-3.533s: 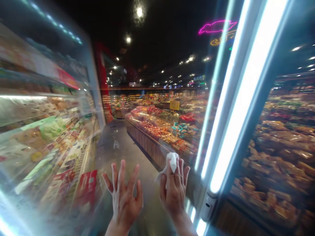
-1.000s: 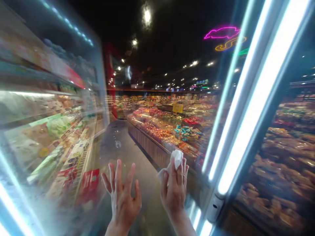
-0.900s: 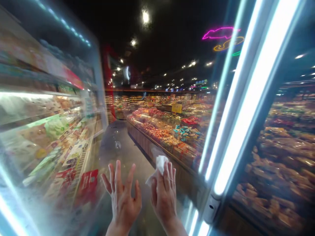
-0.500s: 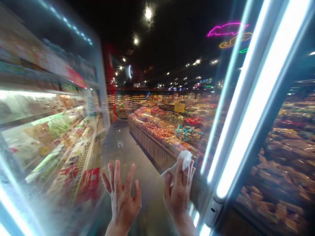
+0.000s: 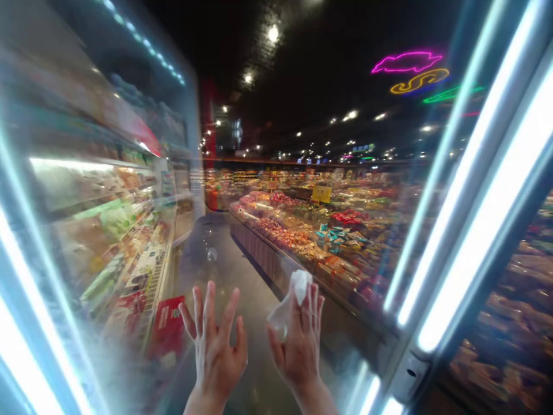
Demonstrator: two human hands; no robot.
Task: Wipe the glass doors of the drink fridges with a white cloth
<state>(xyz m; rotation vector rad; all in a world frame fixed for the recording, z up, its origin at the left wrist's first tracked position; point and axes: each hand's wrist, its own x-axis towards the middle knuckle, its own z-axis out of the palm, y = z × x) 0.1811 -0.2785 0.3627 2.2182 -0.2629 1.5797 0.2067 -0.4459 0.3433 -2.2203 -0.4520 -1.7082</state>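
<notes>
My left hand (image 5: 218,346) is raised with its fingers spread, palm turned away from me, seemingly flat against a clear glass pane (image 5: 341,340). It holds nothing. Beside it on the right, my right hand (image 5: 300,346) presses a thin white wipe (image 5: 301,285) to the glass. Part of the wipe bunches up over the fingertips, and a thin sheer part spreads out to the left between thumb and fingers. The palm side of both hands is hidden. Hazy smears and reflections show on the pane.
Bright light tubes (image 5: 488,190) run along the frame on the right, above a small grey fitting (image 5: 410,372). Through the glass are a refrigerated shelf (image 5: 99,213) on the left, a grey floor (image 5: 224,248), and a long bin of wrapped goods (image 5: 285,230). Neon outlines (image 5: 408,61) glow above.
My right hand has slid left with the wipe, closer to my left hand. The left hand stays nearly in place. The view has shifted slightly, moving the light tubes rightward.
</notes>
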